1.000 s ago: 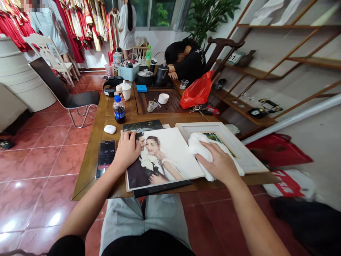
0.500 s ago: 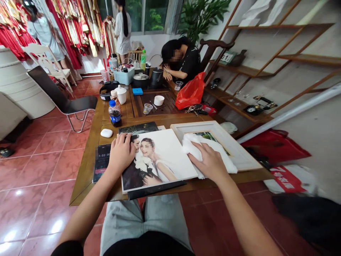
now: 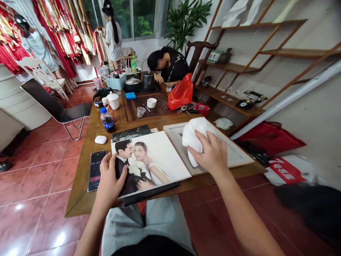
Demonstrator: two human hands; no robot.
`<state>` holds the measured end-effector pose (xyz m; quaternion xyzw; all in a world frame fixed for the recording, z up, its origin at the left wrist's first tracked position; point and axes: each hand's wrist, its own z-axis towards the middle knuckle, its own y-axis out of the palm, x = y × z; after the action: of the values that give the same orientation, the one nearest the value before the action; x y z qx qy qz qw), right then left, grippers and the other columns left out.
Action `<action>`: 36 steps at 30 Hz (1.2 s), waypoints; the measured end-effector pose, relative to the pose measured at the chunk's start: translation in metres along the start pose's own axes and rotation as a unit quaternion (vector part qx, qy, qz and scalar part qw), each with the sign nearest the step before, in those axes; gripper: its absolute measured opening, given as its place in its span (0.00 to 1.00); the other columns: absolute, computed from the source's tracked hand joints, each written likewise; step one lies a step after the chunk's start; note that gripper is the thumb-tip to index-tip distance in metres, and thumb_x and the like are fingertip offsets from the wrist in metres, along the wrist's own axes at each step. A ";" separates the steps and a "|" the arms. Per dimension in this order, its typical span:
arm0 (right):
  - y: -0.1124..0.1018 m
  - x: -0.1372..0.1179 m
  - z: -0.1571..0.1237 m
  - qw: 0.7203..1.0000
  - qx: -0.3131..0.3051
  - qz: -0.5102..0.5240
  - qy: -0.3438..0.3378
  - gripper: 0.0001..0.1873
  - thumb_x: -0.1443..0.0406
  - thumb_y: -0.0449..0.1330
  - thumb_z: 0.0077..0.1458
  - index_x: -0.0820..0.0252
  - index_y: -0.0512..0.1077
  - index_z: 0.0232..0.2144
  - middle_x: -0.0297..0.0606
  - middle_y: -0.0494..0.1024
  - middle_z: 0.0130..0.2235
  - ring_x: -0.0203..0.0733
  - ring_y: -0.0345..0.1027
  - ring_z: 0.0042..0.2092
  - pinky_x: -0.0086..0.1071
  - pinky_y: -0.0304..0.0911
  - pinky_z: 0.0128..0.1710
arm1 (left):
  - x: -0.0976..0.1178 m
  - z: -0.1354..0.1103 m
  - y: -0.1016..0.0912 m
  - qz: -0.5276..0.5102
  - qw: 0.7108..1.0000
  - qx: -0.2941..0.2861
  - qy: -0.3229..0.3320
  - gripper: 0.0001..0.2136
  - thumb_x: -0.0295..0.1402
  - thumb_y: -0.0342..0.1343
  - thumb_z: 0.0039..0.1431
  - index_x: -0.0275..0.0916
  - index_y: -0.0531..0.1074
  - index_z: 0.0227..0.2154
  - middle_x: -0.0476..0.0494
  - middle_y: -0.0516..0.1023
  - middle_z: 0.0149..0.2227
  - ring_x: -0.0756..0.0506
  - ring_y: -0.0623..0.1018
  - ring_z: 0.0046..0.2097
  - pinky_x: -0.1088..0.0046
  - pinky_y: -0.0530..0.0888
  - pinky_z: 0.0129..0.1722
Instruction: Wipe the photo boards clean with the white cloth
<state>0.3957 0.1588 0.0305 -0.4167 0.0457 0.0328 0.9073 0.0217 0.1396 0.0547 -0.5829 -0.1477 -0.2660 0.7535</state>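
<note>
A wedding photo panel (image 3: 162, 156) lies tilted on the wooden table in front of me, on top of darker panels (image 3: 131, 133). My left hand (image 3: 113, 176) rests at its left edge, fingers spread and thumb over the picture. A bunched white cloth (image 3: 194, 135) is gripped in my right hand (image 3: 211, 151), raised over the white picture frame (image 3: 239, 154) to the right of the photo. The cloth and hand hide much of what lies inside the frame.
Left of the photo lies a phone (image 3: 96, 170), with a white earbud case (image 3: 101, 139) and a cola bottle (image 3: 107, 121) beyond. Farther back are a white cup (image 3: 151, 103), a red plastic bag (image 3: 181, 93) and keys (image 3: 188, 108). A person (image 3: 170, 65) leans on the table's far end.
My right hand has lifted the cloth off the frame and bunched it up. My left hand has slid from the photo's upper left down along its left edge.
</note>
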 end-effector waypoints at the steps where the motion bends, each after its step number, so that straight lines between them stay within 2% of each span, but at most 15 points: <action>1: -0.001 0.001 0.004 1.000 -0.001 -0.007 -0.004 0.28 0.51 0.56 0.61 0.60 0.69 0.58 0.55 0.72 0.53 0.63 0.68 0.52 0.53 0.60 0.51 | -0.002 -0.003 0.000 -0.015 1.000 -0.001 -0.017 0.26 0.44 0.51 0.67 0.40 0.61 0.64 0.32 0.61 0.63 0.33 0.60 0.68 0.47 0.60 0.66; 4: -0.004 0.005 0.015 1.000 -0.019 -0.008 -0.015 0.29 0.52 0.56 0.61 0.58 0.68 0.60 0.55 0.69 0.55 0.65 0.64 0.55 0.56 0.55 0.56 | -0.007 -0.007 0.000 -0.072 0.995 -0.010 -0.062 0.28 0.46 0.54 0.65 0.40 0.60 0.64 0.33 0.68 0.58 0.34 0.66 0.64 0.47 0.63 0.65; 7: 0.000 0.010 0.022 0.999 -0.031 0.028 -0.005 0.29 0.53 0.57 0.60 0.56 0.67 0.61 0.54 0.69 0.56 0.65 0.64 0.55 0.57 0.56 0.56 | -0.008 -0.007 0.001 -0.159 0.982 -0.019 -0.095 0.30 0.47 0.57 0.62 0.41 0.61 0.63 0.35 0.72 0.54 0.36 0.73 0.58 0.51 0.69 0.60; 12: 0.011 0.015 0.020 0.995 -0.041 0.086 0.003 0.28 0.53 0.55 0.60 0.54 0.67 0.61 0.50 0.70 0.56 0.62 0.65 0.57 0.53 0.59 0.55 | -0.004 0.000 -0.001 -0.341 0.925 -0.007 -0.167 0.40 0.46 0.66 0.53 0.42 0.56 0.65 0.43 0.76 0.45 0.42 0.80 0.46 0.65 0.77 0.46; 14: 0.014 0.016 0.017 0.995 -0.043 0.092 -0.001 0.28 0.52 0.54 0.61 0.54 0.68 0.60 0.50 0.71 0.55 0.61 0.66 0.56 0.52 0.60 0.55 | -0.001 0.004 -0.004 -0.390 0.899 -0.003 -0.201 0.42 0.45 0.70 0.48 0.41 0.59 0.64 0.44 0.78 0.43 0.43 0.81 0.45 0.67 0.77 0.45; 17: 0.018 0.017 0.014 0.994 -0.041 0.097 -0.012 0.28 0.51 0.54 0.61 0.56 0.69 0.59 0.51 0.71 0.55 0.61 0.66 0.56 0.52 0.60 0.56 | 0.004 0.008 -0.011 -0.451 0.864 -0.050 -0.219 0.34 0.43 0.73 0.44 0.37 0.71 0.54 0.41 0.81 0.45 0.41 0.81 0.48 0.66 0.77 0.49; 19: 0.019 0.018 0.013 0.994 -0.040 0.103 -0.016 0.28 0.52 0.54 0.61 0.56 0.69 0.59 0.51 0.71 0.55 0.61 0.66 0.57 0.53 0.60 0.56 | 0.007 0.009 -0.013 -0.474 0.850 -0.069 -0.219 0.29 0.43 0.74 0.43 0.35 0.75 0.47 0.38 0.82 0.48 0.40 0.81 0.50 0.65 0.76 0.51; 21: 0.020 0.019 0.011 0.993 -0.039 0.112 -0.014 0.28 0.52 0.54 0.61 0.55 0.69 0.59 0.50 0.71 0.56 0.61 0.65 0.58 0.53 0.60 0.57 | 0.010 0.008 -0.013 -0.492 0.837 -0.063 -0.229 0.28 0.43 0.74 0.44 0.36 0.74 0.47 0.39 0.82 0.47 0.40 0.82 0.49 0.64 0.77 0.50; 25: 0.018 0.022 0.010 0.990 -0.030 0.140 0.012 0.28 0.51 0.54 0.60 0.54 0.69 0.59 0.50 0.72 0.55 0.62 0.64 0.59 0.55 0.60 0.57 | 0.020 0.007 -0.012 -0.532 0.804 -0.060 -0.258 0.32 0.44 0.74 0.44 0.40 0.68 0.50 0.44 0.83 0.42 0.41 0.84 0.40 0.64 0.81 0.42; 30: 0.003 0.030 0.008 0.978 0.008 0.206 0.042 0.30 0.50 0.53 0.59 0.56 0.68 0.59 0.52 0.71 0.56 0.63 0.65 0.59 0.55 0.62 0.56 | 0.034 0.012 -0.014 -0.539 0.800 -0.036 -0.260 0.35 0.44 0.75 0.40 0.40 0.67 0.50 0.46 0.83 0.37 0.42 0.84 0.34 0.66 0.82 0.36; 33: -0.015 0.038 0.004 0.970 0.062 0.231 0.047 0.30 0.51 0.54 0.59 0.58 0.66 0.60 0.54 0.70 0.56 0.62 0.66 0.59 0.54 0.62 0.56 | 0.042 0.017 -0.013 -0.543 0.800 -0.031 -0.255 0.35 0.44 0.75 0.39 0.40 0.68 0.50 0.46 0.83 0.38 0.42 0.85 0.37 0.66 0.82 0.38; 36: -0.038 0.046 -0.007 0.959 0.153 0.236 0.021 0.28 0.54 0.57 0.59 0.60 0.67 0.58 0.56 0.70 0.54 0.62 0.67 0.56 0.52 0.63 0.56 | 0.054 0.026 -0.007 -0.550 0.799 -0.033 -0.241 0.34 0.44 0.75 0.40 0.40 0.69 0.50 0.46 0.84 0.37 0.41 0.85 0.36 0.66 0.82 0.38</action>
<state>0.4450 0.1298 0.0493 -0.2510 0.1664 0.2302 0.9254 0.0641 0.1502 0.0967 -0.4733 -0.6117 -0.4913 0.4005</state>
